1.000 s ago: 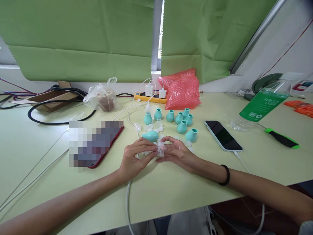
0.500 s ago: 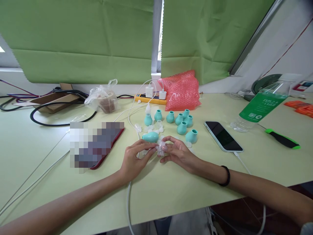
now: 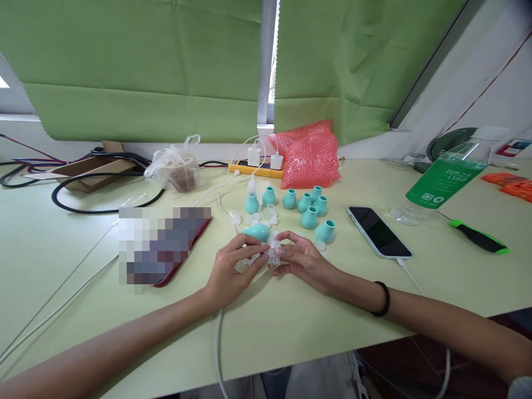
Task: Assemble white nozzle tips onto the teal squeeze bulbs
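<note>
Between my two hands is a small clear plastic piece (image 3: pixel 274 252) with several knobs or branches. My left hand (image 3: pixel 235 266) pinches its left side with thumb and fingertips. From the right, my right hand (image 3: pixel 305 260) grips it, fingers curled around that side. Just behind the hands a teal rubber bulb (image 3: pixel 256 232) lies on its side. Farther back, several teal bulbs stand upright with their necks up, among them one bulb (image 3: pixel 325 231) right of my hands. One bulb (image 3: pixel 251 203) has a clear tip on its neck. Loose translucent pieces (image 3: pixel 266 217) are scattered among them.
Left of my hands lies a partly blurred phone (image 3: pixel 183 244) in a red case. A second phone (image 3: pixel 380 231), plugged in, lies right, near a tilted-looking bottle (image 3: pixel 444 177) and a screwdriver (image 3: pixel 480 236). Behind are a yellow power strip (image 3: pixel 261 169), pink bubble wrap (image 3: pixel 311 155) and cables.
Both hands stay in nearly the same place on the clear piece. The piece appears slightly turned between the fingers.
</note>
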The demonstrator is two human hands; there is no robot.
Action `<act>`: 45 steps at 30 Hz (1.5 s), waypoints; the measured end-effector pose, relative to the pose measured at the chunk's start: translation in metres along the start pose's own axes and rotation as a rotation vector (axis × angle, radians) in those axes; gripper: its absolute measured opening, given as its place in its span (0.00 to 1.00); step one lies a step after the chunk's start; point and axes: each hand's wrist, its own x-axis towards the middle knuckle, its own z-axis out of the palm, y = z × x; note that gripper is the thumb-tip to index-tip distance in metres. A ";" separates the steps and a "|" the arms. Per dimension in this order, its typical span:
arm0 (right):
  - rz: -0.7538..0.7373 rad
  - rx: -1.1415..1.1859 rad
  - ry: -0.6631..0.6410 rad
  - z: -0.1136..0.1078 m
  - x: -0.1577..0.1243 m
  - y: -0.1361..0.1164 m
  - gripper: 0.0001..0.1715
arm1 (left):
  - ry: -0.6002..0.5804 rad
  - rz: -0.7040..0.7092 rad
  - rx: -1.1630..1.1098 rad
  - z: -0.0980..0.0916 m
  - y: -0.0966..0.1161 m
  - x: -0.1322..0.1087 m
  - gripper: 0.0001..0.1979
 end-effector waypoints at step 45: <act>-0.036 -0.022 0.000 -0.003 0.002 0.003 0.14 | -0.265 0.070 -0.047 -0.006 0.004 -0.004 0.20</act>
